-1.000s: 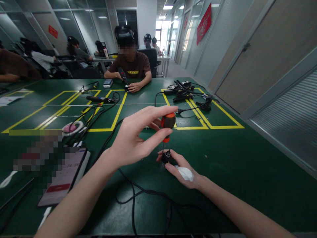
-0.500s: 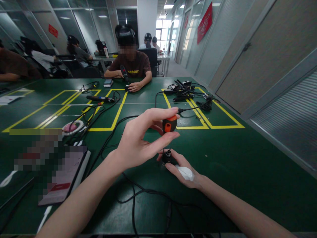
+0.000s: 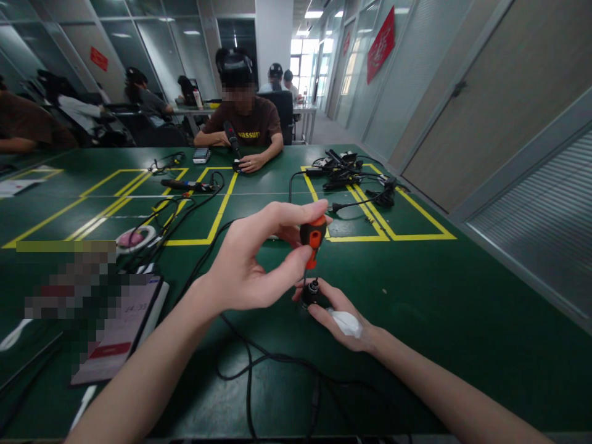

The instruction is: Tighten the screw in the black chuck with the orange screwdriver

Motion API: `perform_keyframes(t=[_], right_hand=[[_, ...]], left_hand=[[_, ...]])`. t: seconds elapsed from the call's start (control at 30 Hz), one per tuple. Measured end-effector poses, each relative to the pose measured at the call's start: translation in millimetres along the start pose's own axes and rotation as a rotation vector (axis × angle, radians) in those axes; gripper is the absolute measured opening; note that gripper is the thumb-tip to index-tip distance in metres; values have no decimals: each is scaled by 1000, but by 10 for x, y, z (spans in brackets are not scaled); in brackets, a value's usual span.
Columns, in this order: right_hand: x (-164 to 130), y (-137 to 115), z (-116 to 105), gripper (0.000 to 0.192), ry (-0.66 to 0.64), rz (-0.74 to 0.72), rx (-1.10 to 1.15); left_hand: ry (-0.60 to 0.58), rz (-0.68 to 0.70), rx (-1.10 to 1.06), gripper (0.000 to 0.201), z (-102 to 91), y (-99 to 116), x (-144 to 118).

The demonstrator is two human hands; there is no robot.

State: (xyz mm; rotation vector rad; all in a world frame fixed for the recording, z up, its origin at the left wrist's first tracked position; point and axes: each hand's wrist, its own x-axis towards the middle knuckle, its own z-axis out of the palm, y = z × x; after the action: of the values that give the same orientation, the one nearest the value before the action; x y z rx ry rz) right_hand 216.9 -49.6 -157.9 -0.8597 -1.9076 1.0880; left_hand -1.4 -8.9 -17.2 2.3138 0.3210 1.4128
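My left hand (image 3: 259, 262) grips a screwdriver (image 3: 313, 237) by its orange-and-black handle, with fingers on the top and the thumb at the side. The thin shaft points down toward a small round black part (image 3: 311, 295); whether the tip touches it I cannot tell. Below, my right hand (image 3: 340, 311) is closed around that black part near the tabletop, fingers behind and thumb in front. A short dark stem stands up from the part's middle. Something white, like a pad or tissue, lies against the base of my right thumb.
Black cables (image 3: 272, 356) cross the green table (image 3: 439, 320) below my hands. A tablet-like device (image 3: 123, 333) lies at left, near a white ring-shaped item (image 3: 136, 238). A heap of cables and plugs (image 3: 342, 169) sits at the far right. Across the table a person (image 3: 245, 117) holds a tool.
The fingers of my left hand have shifted on the screwdriver, the thumb moving left, so more of the orange handle shows. My right hand and the black part stay in place.
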Motion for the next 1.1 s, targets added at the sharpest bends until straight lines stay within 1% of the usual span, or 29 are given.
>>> perform_keyframes(t=[0.17,0.47,0.57,0.77,0.93,1.0,1.1], right_hand=[[-2,-23,4,33,-1,16,4],[-3,-38,-6,33,-6,12,4],[-4,-20,0,33,-1,12,1],[-1,-18,14,32,11,5,-4],[7,-35,6,30,7,4,-2],[7,-34,1,29,1,4,0],[4,-36,-4,31,-6,13,8]], left_hand=[[-91,-99,-35,52,-98,7,44],[-49,-82,-6,51,-73,2,53],[-27,-40,36,52,-57,-17,45],[54,51,140,52,20,-59,20],[74,122,171,55,58,-79,16],[47,104,150,54,48,-63,19],[22,14,62,50,19,-24,21]])
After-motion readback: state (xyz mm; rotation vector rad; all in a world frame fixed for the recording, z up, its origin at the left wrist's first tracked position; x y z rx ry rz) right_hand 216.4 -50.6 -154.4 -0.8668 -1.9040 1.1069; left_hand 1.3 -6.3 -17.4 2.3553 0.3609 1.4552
